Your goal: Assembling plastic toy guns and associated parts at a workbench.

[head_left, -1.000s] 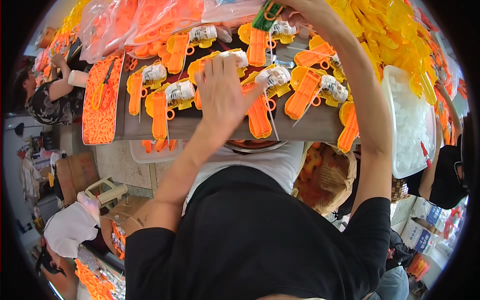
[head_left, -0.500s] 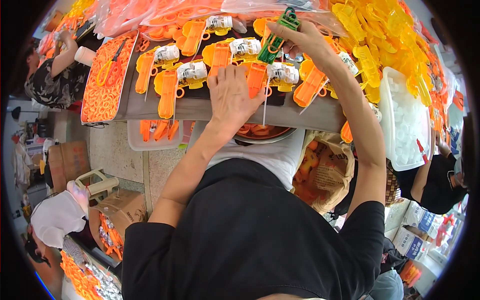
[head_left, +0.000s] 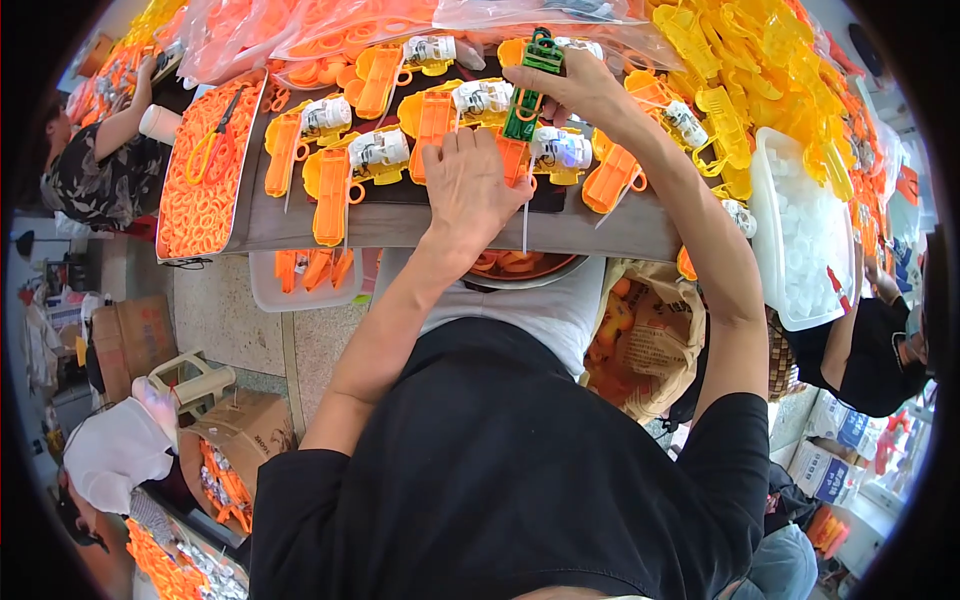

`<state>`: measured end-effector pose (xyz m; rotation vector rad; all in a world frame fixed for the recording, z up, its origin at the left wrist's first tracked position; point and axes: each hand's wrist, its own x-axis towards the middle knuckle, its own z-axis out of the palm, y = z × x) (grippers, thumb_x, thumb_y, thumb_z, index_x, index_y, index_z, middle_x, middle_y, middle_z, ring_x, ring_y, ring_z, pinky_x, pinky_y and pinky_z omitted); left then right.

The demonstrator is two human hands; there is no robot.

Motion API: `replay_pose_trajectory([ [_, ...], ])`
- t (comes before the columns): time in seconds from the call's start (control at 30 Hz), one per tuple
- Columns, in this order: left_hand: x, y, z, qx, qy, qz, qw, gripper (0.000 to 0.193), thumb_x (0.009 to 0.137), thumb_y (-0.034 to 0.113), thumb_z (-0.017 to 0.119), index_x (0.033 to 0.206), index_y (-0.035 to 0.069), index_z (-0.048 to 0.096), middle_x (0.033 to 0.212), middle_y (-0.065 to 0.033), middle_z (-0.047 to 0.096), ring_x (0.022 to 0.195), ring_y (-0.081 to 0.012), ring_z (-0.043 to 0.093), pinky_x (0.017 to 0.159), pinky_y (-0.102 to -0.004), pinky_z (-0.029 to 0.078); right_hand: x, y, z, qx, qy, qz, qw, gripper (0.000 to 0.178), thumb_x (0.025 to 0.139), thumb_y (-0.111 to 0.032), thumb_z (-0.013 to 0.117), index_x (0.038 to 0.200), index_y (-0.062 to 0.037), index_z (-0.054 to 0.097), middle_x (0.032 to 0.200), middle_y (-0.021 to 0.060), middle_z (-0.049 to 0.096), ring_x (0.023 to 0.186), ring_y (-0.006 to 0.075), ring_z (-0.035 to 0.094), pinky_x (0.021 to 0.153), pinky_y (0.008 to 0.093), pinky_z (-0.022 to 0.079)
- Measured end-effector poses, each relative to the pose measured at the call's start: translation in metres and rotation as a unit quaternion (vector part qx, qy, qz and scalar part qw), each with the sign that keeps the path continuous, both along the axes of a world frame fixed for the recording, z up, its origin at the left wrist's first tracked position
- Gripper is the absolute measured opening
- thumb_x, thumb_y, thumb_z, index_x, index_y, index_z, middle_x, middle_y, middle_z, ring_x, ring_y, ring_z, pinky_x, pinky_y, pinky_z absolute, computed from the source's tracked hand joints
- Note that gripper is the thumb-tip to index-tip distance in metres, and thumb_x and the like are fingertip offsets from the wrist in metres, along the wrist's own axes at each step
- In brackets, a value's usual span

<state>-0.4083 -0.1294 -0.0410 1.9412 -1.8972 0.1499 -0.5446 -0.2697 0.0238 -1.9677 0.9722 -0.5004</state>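
Our right grip (head_left: pixel 590 92) pinches the green piece (head_left: pixel 537 82) | our left grip (head_left: pixel 466 185) at the orange handle (head_left: pixel 512 155), pinching or not, we cannot tell | orange-and-yellow toys (head_left: pixel 333 185) crowd the table (head_left: pixel 390 233), white tub (head_left: pixel 768 230) to our right | green piece overlapping that handle, long axis away from us, far end leaning slightly right

left hand (head_left: pixel 468 185): lying back up, fingers curling, thumb pointing right | right hand (head_left: pixel 588 92): gripping, sitting farther forward | left forearm (head_left: pixel 398 315) and right forearm (head_left: pixel 690 185): slanting inward from the elbows
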Motion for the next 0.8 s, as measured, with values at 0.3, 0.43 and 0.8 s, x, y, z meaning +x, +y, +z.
replay_pose_trajectory([
  [0.3,0.043,0.012,0.013,-0.100,0.011,0.076,0.992,0.048,0.074,0.044,0.077,0.099,0.005,0.064,0.098,-0.0095,0.057,0.100,-0.0262,0.051,0.084,-0.0418,0.035,0.000,-0.001,0.030,0.027,-0.093,-0.009,0.995,0.053,0.086,-0.058,0.068,0.084,-0.0046,0.070,0.074,0.0026,0.067,0.063,0.0060,0.060,0.055,0.0206,0.049],
  [0.43,0.067,-0.011,0.007,-0.107,-0.034,0.102,0.988,0.051,0.069,0.044,0.080,0.097,0.003,0.064,0.098,-0.0102,0.056,0.099,-0.0274,0.050,0.084,-0.0429,0.034,0.036,-0.015,0.042,0.028,-0.105,0.012,0.994,0.048,0.089,-0.051,0.069,0.086,-0.0029,0.068,0.072,0.0044,0.064,0.062,0.0093,0.059,0.056,0.0237,0.050],
  [0.8,0.073,-0.028,0.004,0.003,-0.032,0.107,0.994,0.056,0.066,0.048,0.077,0.091,-0.001,0.067,0.098,-0.0126,0.056,0.101,-0.0281,0.048,0.086,-0.0420,0.034,0.096,-0.042,0.014,0.004,-0.013,0.060,0.998,0.051,0.084,-0.052,0.074,0.085,-0.0020,0.066,0.070,0.0037,0.064,0.060,0.0100,0.064,0.055,0.0229,0.054],
])
